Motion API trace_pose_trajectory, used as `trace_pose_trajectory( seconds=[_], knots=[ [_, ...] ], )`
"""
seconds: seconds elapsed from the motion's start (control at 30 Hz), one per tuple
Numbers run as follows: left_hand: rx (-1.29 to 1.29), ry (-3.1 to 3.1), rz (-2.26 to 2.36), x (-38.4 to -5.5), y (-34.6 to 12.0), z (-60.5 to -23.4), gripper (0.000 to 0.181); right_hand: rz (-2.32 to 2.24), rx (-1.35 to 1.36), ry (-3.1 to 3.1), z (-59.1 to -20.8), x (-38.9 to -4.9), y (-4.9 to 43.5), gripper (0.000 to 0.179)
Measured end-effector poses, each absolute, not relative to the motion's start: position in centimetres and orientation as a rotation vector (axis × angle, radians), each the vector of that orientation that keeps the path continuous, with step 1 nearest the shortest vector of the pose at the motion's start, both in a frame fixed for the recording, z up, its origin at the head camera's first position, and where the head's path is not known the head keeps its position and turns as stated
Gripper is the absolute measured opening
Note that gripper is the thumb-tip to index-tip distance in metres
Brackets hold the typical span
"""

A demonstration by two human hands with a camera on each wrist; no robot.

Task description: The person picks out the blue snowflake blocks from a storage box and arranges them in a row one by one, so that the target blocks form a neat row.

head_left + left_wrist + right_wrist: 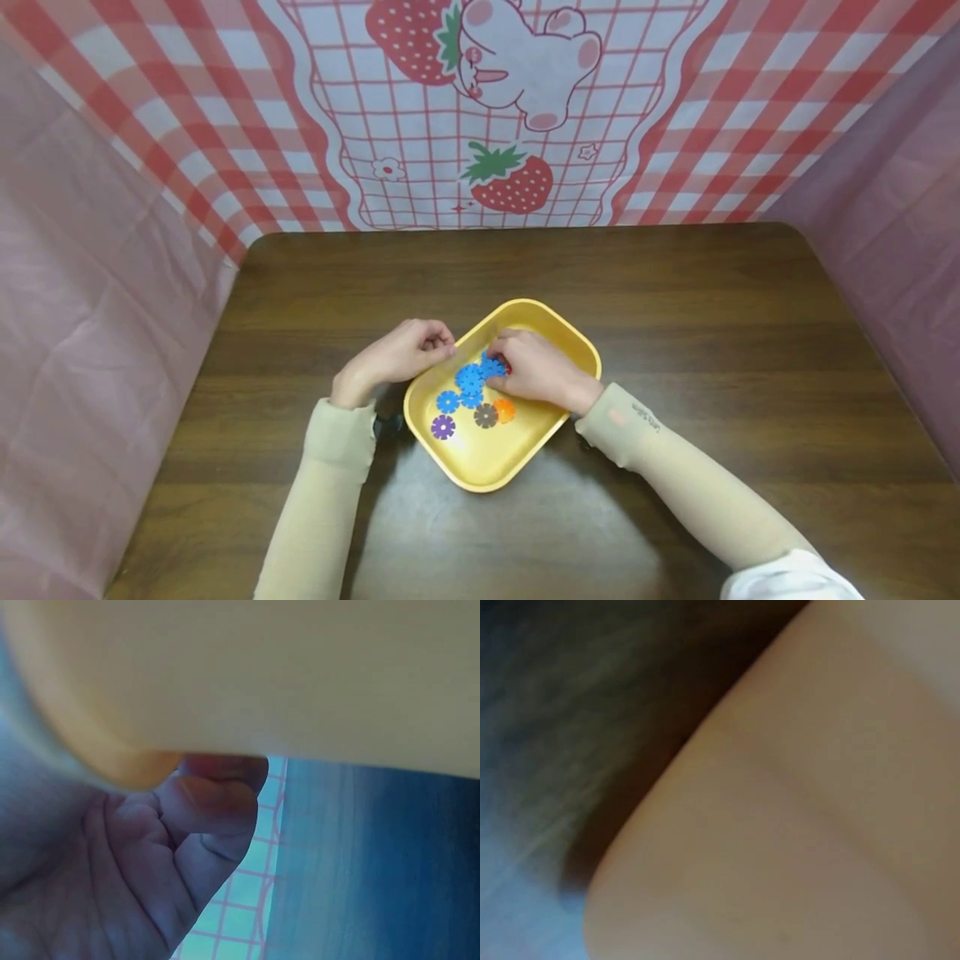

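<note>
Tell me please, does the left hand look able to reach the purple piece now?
Probably yes: the left hand is at the rim of the yellow tray, on the same side as the purple piece, and nothing covers that piece. The right hand is at the blue pieces, apart from it.

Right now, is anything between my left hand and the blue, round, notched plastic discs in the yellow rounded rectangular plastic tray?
Yes: the tray's left wall stands between your left hand and the blue discs. Past that wall, nothing visible blocks them from that side.
</note>
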State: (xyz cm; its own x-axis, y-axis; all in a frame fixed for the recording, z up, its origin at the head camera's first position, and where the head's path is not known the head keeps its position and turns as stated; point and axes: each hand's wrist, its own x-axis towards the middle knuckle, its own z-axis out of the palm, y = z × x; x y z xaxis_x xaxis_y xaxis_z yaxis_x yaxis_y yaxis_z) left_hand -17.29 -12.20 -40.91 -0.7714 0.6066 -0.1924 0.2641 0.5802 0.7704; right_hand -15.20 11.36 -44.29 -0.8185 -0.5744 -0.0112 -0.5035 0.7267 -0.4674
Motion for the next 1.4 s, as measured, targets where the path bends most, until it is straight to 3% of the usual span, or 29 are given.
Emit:
trace_pose_trajectory(
  seconds=[0.73,1.17,1.4],
  knots=[
    [0.708,2.452,1.02,-17.3,-12.8,-40.9,0.013,-0.869,-0.865,2.866,-41.9,-14.3,13.6,0.033],
    [0.656,2.463,1.028,-17.6,-13.9,-40.7,0.017,-1.014,-0.825,2.911,-39.6,-12.6,17.5,0.038],
    [0.641,2.464,1.043,-17.8,-14.9,-40.7,0.019,-1.139,-0.926,3.003,-40.3,-11.6,20.0,0.033]
  ],
)
